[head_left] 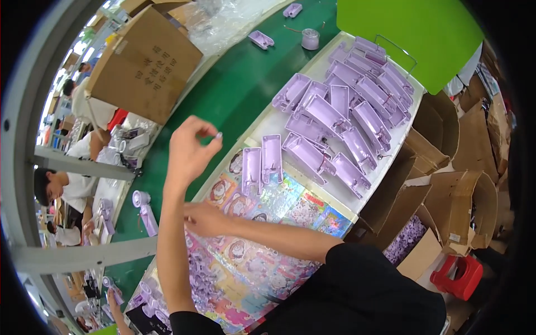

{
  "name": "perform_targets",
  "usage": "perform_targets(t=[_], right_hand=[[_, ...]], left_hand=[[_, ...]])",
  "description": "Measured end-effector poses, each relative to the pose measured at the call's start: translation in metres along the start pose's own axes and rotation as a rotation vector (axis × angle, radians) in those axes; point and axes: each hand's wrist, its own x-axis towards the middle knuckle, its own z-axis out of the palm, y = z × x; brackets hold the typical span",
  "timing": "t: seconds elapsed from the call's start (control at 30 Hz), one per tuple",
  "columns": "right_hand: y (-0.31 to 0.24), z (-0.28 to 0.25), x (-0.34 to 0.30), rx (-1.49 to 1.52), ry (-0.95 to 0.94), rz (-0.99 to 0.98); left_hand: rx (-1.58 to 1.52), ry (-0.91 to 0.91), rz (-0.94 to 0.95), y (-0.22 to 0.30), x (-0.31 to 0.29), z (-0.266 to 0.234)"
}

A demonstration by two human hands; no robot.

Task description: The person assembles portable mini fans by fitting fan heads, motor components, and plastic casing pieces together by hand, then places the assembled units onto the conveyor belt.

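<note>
My left hand (190, 148) is raised over the green conveyor belt (234, 72), thumb and forefinger pinched together. A tiny pale piece (218, 135) shows at its fingertips, too small to name. Lower down, my right hand (205, 219) reaches across the sticker-covered mat (268, 240), with its fingers partly hidden behind my left forearm. Below it a heap of small purple parts (204, 279) lies on the mat. Two purple plastic housings (252, 170) rest at the mat's far edge, their hollow sides up. Many similar housings (329, 114) are piled on the white table (399, 146) to the right.
A purple handheld fan (146, 213) and loose housings (261, 39) sit on the belt. Grey metal bars (84, 257) cross at left. Cardboard boxes (435, 134) and a red stool (459, 277) stand at right. A large carton (146, 64) and other workers are beyond the belt.
</note>
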Motion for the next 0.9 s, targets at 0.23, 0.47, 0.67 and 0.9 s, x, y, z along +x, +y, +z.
perform_targets(t=[0.23, 0.47, 0.67, 0.9], right_hand=[[-0.067, -0.041, -0.058, 1.506, 0.335, 0.537], [-0.101, -0.107, -0.202, 1.355, 0.798, 0.749], [-0.129, -0.236, -0.345, 1.315, 1.239, 0.445], [-0.053, -0.541, -0.589, 0.777, 1.844, 0.418]], left_hand=[[0.219, 0.099, 0.17, 0.055, -0.129, -0.038], [-0.089, -0.171, 0.418, 0.136, -0.17, 0.075], [-0.257, 0.179, 0.247, 0.137, -0.16, 0.134], [-0.074, 0.217, 0.241, 0.129, -0.155, 0.195]])
